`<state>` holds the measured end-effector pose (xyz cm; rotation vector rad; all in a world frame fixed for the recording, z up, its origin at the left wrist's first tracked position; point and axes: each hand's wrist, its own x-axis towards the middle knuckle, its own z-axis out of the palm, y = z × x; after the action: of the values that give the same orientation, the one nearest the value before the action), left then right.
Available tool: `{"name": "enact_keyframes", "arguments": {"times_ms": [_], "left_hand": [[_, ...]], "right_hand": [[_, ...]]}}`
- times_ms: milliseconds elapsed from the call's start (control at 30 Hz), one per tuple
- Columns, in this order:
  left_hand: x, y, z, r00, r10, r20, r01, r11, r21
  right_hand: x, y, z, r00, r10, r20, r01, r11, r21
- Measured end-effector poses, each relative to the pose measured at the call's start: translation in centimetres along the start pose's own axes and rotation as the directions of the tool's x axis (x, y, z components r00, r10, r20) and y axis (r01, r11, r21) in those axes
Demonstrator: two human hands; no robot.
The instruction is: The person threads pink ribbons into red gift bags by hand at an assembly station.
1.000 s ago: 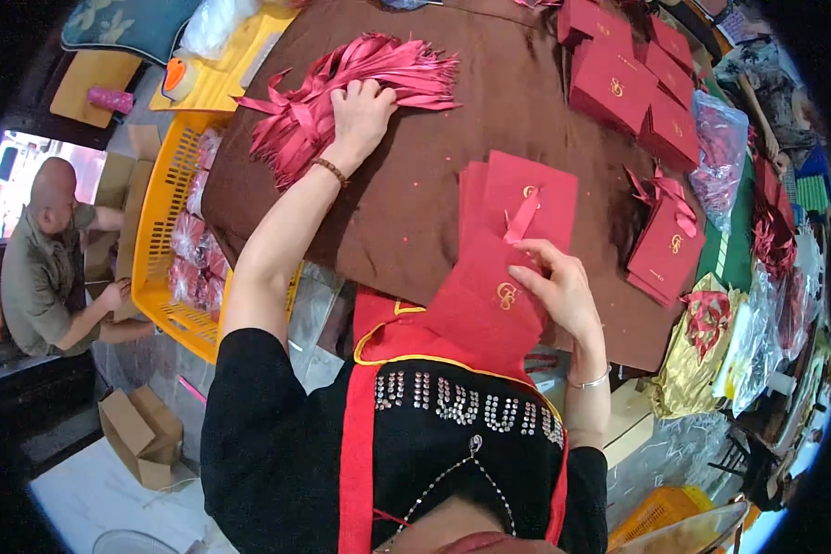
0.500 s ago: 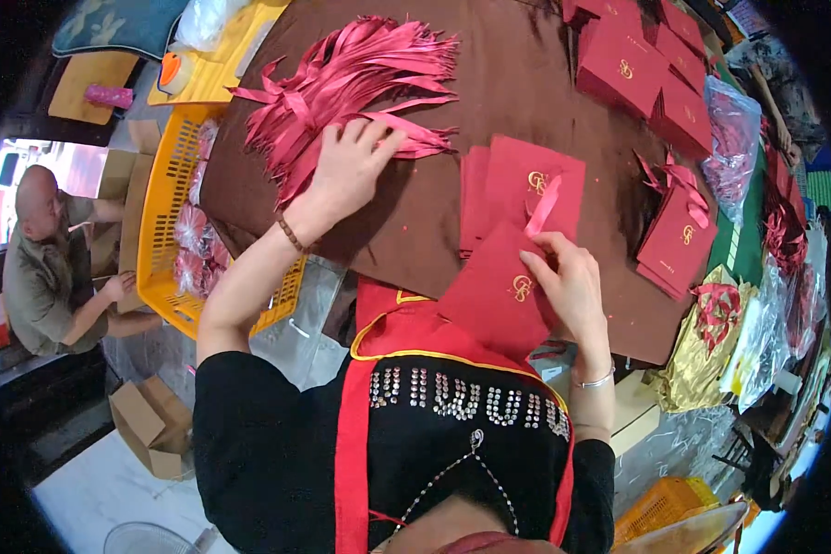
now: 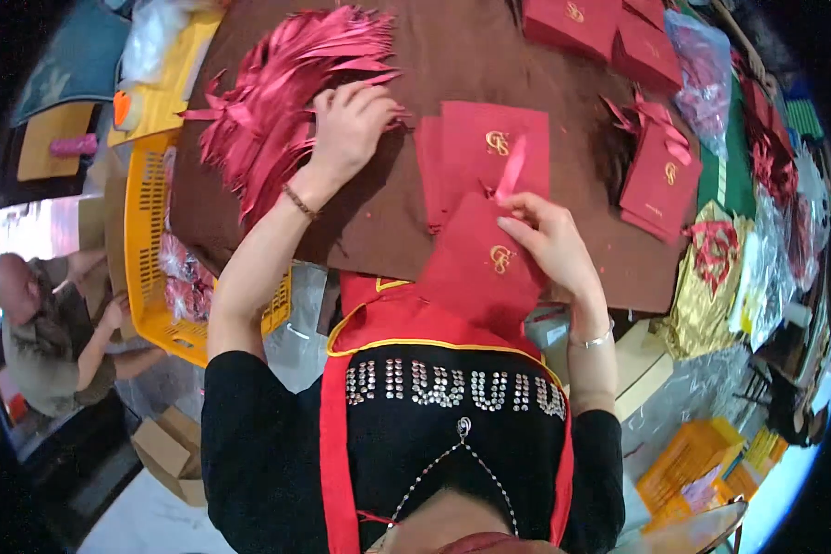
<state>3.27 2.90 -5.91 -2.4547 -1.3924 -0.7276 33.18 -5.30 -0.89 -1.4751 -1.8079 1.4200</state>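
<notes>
A bundle of pink ribbons (image 3: 291, 69), tied near its left end, lies on the brown-covered table. My left hand (image 3: 351, 134) is at the bundle's lower right edge, fingers curled over ribbon ends; a ribbon tip shows past them. My right hand (image 3: 554, 240) pinches the top corner of what looks like a flat red gift bag (image 3: 480, 263) with gold print. A loop of pink ribbon (image 3: 514, 166) rises from its top edge. The bag tilts over the table's near edge, against my red apron (image 3: 406, 319). Beyond it, more flat red bags (image 3: 471, 125) lie overlapped.
Finished-looking bags with ribbons (image 3: 657, 175) lie at right, near stacked red bags (image 3: 572, 23). A yellow plastic basket (image 3: 148, 231) with wrapped red items stands at left; beside it a person (image 3: 42, 323) handles a cardboard box. Gold wrapping (image 3: 706, 286) sits by the table's right edge.
The whole view has shifted. My left hand has slid rightward along the ribbons toward their free ends. My right hand keeps its pinch on the bag. The person at left appears bent lower.
</notes>
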Motion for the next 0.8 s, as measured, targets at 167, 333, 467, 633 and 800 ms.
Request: {"name": "enact_keyframes", "arguments": {"times_ms": [167,333,467,633,800], "left_hand": [[1.0,4.0,-3.1,0.998,-0.057,0.024,0.062,0.903,-0.425],[-0.7,9.5,-5.2,0.979,-0.063,0.195,0.173,0.767,-0.618],[-1.7,11.5,-4.5,0.978,-0.094,0.186,0.199,0.694,-0.692],[-1.7,12.9,-3.7,0.986,-0.064,0.152,0.146,0.77,-0.621],[-1.5,13.1,-2.4,0.997,-0.062,0.043,0.075,0.882,-0.465]], "right_hand": [[0.4,0.0,-0.2,0.999,0.044,0.032,-0.049,0.981,0.188],[0.5,-0.2,-0.7,0.997,0.062,0.049,-0.066,0.995,0.079],[0.5,0.2,-0.8,0.993,0.091,0.078,-0.101,0.986,0.134],[1.4,1.1,-0.7,0.992,0.086,0.088,-0.098,0.986,0.138],[1.5,1.5,-0.3,0.996,0.047,0.08,-0.057,0.99,0.125]]}}
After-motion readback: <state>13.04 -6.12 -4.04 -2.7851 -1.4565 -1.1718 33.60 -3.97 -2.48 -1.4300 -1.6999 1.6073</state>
